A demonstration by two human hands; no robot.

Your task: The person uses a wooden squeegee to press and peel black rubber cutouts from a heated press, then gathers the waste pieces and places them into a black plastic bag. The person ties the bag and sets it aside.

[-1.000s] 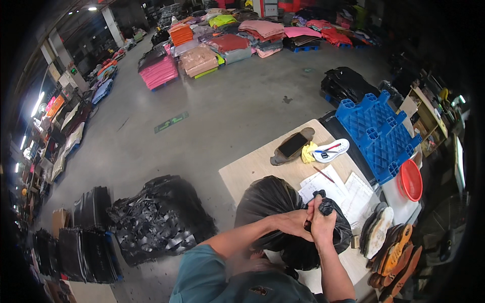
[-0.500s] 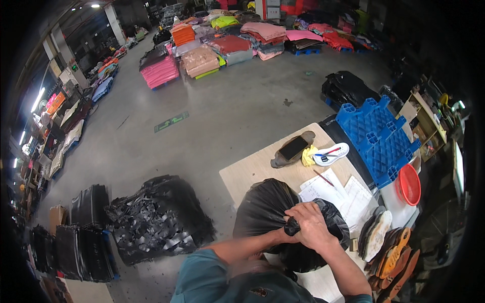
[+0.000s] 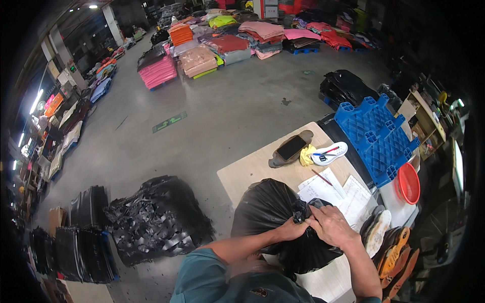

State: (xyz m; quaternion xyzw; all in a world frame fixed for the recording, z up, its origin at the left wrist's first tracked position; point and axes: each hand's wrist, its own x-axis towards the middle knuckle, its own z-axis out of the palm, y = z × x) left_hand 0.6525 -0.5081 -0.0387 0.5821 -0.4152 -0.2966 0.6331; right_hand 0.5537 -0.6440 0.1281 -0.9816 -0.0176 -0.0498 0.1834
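A full black plastic bag (image 3: 262, 207) rests at the near edge of a light wooden table (image 3: 242, 174). Its gathered neck (image 3: 301, 209) stands up between my two hands. From the left, my left hand (image 3: 292, 230) is closed around the base of the neck. Opposite it, my right hand (image 3: 328, 222) pinches the twisted plastic with bent fingers, close to my left fingertips. Some of the neck is covered by the fingers, so I cannot see whether a knot is there.
Beyond the bag lie papers (image 3: 323, 187), a phone (image 3: 292, 147) and a white shoe sole (image 3: 329, 153) with pens. To the right are a red basin (image 3: 407, 183), a blue plastic pallet (image 3: 371, 134) and several soles (image 3: 396, 257). Black sheet stacks (image 3: 156, 217) stand on the floor at left.
My right hand has shifted right and down from over the top of the neck, now pinching its side. More of the twisted neck shows. My left hand still grips it.
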